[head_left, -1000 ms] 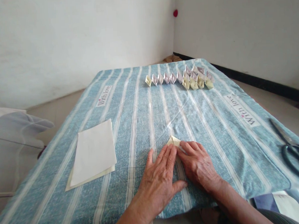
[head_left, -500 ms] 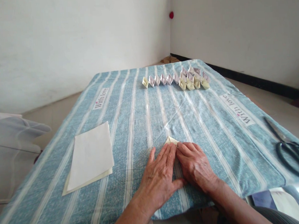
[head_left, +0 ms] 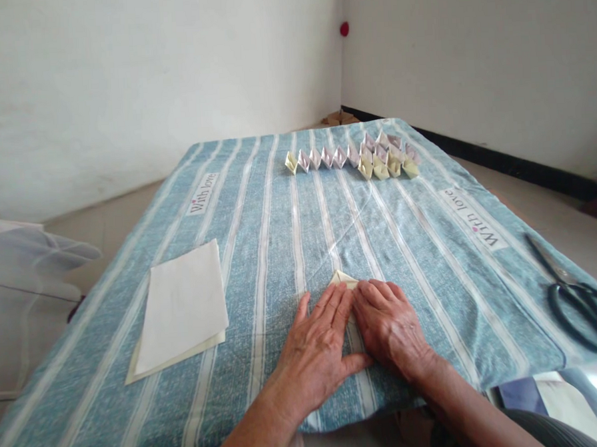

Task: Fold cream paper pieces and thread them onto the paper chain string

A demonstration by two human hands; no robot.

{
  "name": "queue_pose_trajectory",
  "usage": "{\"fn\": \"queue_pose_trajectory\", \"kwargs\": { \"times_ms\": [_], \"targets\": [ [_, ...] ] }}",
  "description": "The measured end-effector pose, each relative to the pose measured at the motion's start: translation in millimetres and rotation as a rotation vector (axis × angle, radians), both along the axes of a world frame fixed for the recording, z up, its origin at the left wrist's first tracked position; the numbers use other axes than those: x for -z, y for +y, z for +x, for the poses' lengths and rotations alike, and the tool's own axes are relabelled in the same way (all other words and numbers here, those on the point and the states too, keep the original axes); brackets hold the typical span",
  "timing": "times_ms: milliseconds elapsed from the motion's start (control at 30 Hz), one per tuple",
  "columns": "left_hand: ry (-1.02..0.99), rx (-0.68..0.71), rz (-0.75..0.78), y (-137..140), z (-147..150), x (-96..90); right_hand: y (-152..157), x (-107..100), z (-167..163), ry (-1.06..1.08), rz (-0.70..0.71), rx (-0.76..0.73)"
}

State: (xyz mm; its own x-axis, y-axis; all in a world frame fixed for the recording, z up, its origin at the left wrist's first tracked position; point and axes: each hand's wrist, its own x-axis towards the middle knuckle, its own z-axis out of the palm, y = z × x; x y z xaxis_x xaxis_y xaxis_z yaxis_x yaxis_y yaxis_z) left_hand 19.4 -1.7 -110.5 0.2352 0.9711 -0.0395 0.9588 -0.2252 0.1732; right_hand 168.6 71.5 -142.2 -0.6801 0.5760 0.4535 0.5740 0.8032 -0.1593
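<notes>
Partly under the left grip (head_left: 319, 346), folded paper (head_left: 340, 277)

Reads as a room in a home. Main tell: bench (head_left: 240, 253) mid-frame wears a blue-and-white striped cloth (head_left: 432, 296), "With love" printed at left and right. Plain white walls (head_left: 145, 71) meet in a corner at upper centre, small red thing (head_left: 344, 29) there; dark skirting (head_left: 475, 147) along the right one, pale floor (head_left: 102, 206) below. Sheer fabric (head_left: 26, 278) bunched at left edge. Kit is household-type: scissors (head_left: 583, 302) at right, paper shapes (head_left: 327, 158) upper centre-right. Which room, can't tell.
</notes>
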Motion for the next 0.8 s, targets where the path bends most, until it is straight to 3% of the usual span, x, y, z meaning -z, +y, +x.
{"fn": "queue_pose_trajectory", "kwargs": {
  "times_ms": [367,800],
  "targets": [
    [0.03,0.01,0.01,-1.7,-1.0,5.8,3.1,1.1,8.9,0.007,0.045,0.136],
    [-0.019,-0.019,0.055,-2.2,3.4,6.8,9.3,5.5,6.3,-0.134,-0.007,0.074]
  ]
}}
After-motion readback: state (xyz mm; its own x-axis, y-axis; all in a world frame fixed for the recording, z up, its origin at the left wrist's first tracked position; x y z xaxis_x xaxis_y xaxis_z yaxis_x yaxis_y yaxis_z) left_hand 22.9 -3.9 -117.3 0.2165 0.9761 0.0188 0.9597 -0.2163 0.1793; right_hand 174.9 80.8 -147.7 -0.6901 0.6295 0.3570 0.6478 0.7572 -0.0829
